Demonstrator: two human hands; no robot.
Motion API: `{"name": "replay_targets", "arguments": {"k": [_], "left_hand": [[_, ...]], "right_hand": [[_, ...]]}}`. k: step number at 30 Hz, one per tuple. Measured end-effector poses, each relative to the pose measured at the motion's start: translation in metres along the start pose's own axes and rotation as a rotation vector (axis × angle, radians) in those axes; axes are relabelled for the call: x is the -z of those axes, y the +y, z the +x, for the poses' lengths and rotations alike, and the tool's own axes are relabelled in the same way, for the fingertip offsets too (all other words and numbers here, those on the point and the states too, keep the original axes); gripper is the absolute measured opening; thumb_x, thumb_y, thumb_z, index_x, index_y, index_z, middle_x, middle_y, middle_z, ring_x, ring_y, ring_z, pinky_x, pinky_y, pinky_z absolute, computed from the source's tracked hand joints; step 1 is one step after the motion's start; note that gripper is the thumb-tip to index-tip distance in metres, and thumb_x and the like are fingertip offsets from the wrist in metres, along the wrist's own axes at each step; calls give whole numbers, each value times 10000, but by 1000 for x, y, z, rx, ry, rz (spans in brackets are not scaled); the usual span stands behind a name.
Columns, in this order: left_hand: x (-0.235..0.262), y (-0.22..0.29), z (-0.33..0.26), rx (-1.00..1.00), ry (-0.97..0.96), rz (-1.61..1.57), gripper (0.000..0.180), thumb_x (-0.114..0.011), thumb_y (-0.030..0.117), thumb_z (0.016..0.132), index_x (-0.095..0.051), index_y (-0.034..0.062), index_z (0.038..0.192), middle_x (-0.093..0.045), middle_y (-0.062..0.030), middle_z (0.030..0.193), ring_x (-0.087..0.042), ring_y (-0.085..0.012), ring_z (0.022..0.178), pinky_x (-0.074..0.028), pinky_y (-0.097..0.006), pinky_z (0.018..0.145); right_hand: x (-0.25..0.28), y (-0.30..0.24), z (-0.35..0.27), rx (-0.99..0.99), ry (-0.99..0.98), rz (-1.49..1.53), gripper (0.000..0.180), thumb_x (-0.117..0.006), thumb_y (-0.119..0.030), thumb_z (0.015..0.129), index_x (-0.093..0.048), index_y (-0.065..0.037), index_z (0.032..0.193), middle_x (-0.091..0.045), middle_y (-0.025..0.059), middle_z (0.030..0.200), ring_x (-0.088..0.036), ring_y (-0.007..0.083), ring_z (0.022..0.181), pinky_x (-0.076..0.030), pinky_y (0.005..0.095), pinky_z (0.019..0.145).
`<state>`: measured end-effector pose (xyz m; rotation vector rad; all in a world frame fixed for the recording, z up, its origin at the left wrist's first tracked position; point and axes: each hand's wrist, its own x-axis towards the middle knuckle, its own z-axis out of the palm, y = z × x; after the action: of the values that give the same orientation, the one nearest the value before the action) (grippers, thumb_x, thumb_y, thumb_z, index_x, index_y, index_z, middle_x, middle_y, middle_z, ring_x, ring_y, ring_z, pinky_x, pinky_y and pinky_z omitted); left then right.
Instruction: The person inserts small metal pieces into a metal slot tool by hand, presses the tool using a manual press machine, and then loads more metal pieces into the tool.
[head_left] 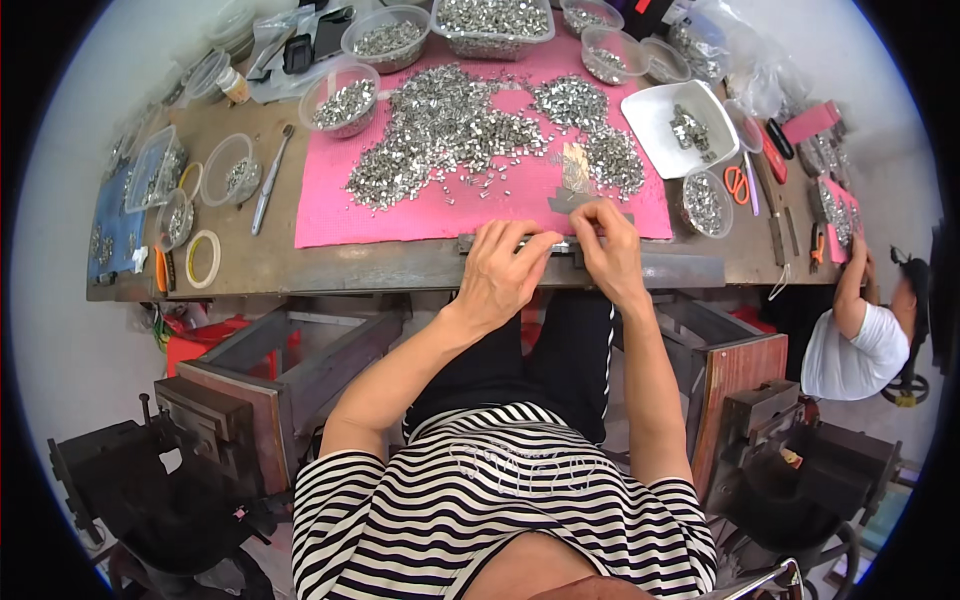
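Note:
My left hand [505, 262] is at the table's front edge, its fingers bent and closed over a narrow dark metal bar [466, 243]. Thumb and forefinger point at the bar's right part, where small shiny metal shows between my hands. My right hand [612, 250] stands just right of it, thumb and fingertips pinched together above the bar's right end. Whatever either pinch holds is too small or hidden. Past my right fingertips lies a worn tan strip [575, 168] on a grey plate [567, 204]. Heaps of small silvery metal pieces [440, 120] cover the pink mat [330, 215] beyond.
Plastic tubs of metal pieces [340, 118] line the back. A white tray [640, 110] stands right of the mat, near orange-handled scissors [737, 184]. On the left are a brush-like tool [270, 185] and a tape roll [203, 260]. Another person [858, 340] sits far right.

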<state>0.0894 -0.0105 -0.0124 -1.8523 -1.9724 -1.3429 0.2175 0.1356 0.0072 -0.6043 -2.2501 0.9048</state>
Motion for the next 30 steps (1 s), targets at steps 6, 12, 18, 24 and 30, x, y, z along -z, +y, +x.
{"name": "replay_targets", "arguments": {"k": [6,12,18,24,30], "left_hand": [[4,1,1,84,15,-114,530,-731,2,836,-547,0,1333,-632,-182,1104,-608,-374,982,-485,-459,876],[2,0,0,91,29,-107,576,-753,-16,829,-535,5,1361,-638,-181,1077,-615,-358,921,-496,-441,829],[3,1,1,93,32,-108,580,-750,-21,830,-532,8,1366,-634,-176,1063,-610,-354,916,-492,-443,828],[1,2,1,88,38,-104,590,-745,-33,825,-527,11,1372,-634,-175,1067,-609,-356,926,-491,-443,835],[-1,-1,-1,84,24,-103,591,-747,-25,822,-528,9,1370,-634,-173,1097,-608,-359,950,-491,-446,859]], "right_hand": [[-1,-10,-11,206,-73,-27,84,-662,47,883,-604,22,938,-640,141,923,-626,302,848,-500,376,778],[-2,-12,-10,283,-85,-104,137,-688,40,842,-578,-4,911,-592,130,892,-580,343,847,-464,433,769],[-3,-13,-8,293,-98,-132,133,-687,34,843,-578,-6,908,-590,130,898,-577,342,849,-464,432,769],[-2,-18,-10,420,-62,-354,146,-724,-20,834,-611,-33,926,-604,109,904,-593,310,857,-457,429,811],[-5,-13,-16,521,-28,-410,223,-750,-60,828,-661,-25,1029,-648,96,977,-622,293,923,-458,424,858]]}}
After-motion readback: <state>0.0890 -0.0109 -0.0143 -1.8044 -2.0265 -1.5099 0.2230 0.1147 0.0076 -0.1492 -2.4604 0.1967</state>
